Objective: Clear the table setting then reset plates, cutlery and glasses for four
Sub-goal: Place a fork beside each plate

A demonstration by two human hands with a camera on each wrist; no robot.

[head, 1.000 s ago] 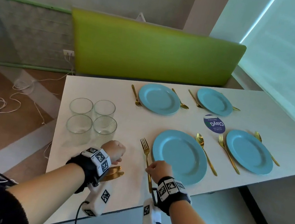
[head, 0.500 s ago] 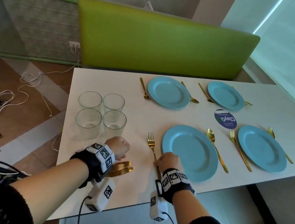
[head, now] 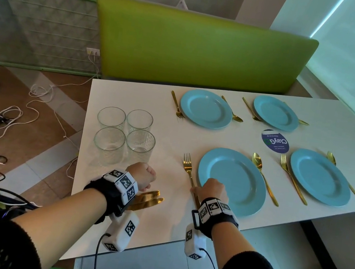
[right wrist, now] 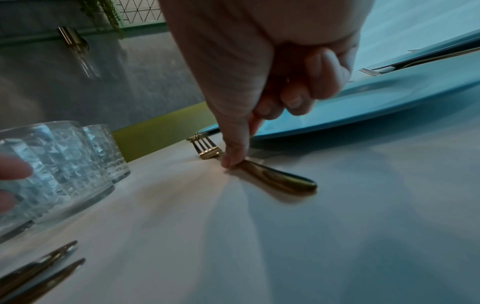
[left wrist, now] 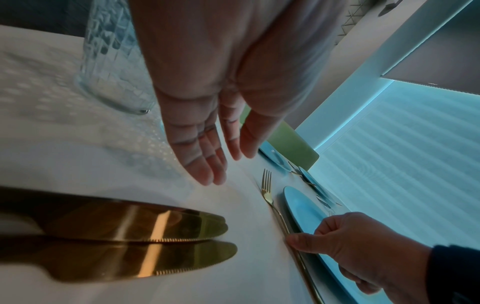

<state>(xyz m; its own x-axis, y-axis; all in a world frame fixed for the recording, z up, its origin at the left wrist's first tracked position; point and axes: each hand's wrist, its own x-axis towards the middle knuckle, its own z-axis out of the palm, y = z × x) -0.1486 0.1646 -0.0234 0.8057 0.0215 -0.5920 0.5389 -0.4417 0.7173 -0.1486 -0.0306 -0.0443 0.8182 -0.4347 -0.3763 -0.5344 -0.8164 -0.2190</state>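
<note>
Four blue plates lie on the white table (head: 107, 228). My right hand (head: 212, 189) (right wrist: 241, 152) pinches the handle of a gold fork (head: 187, 167) (right wrist: 280, 179) that lies flat just left of the near plate (head: 235, 180) (right wrist: 363, 102). My left hand (head: 143, 174) (left wrist: 213, 164) hovers over the table with straight fingers and holds nothing. Two gold knives (head: 148, 199) (left wrist: 155, 236) lie side by side under its wrist. Several empty glasses (head: 124, 134) (left wrist: 114, 61) stand clustered just beyond it.
The other plates (head: 206, 109) (head: 275, 113) (head: 319, 177) each have a gold fork and spoon beside them. A spoon (head: 264, 175) lies right of the near plate. A round blue sticker (head: 275, 141) is at mid-table. A green bench back (head: 199, 48) stands behind; cables (head: 9, 114) lie on the floor.
The head view has shifted a little. My right hand stays on the fork handle and has crept slightly up it. The left hand stays over the knives.
</note>
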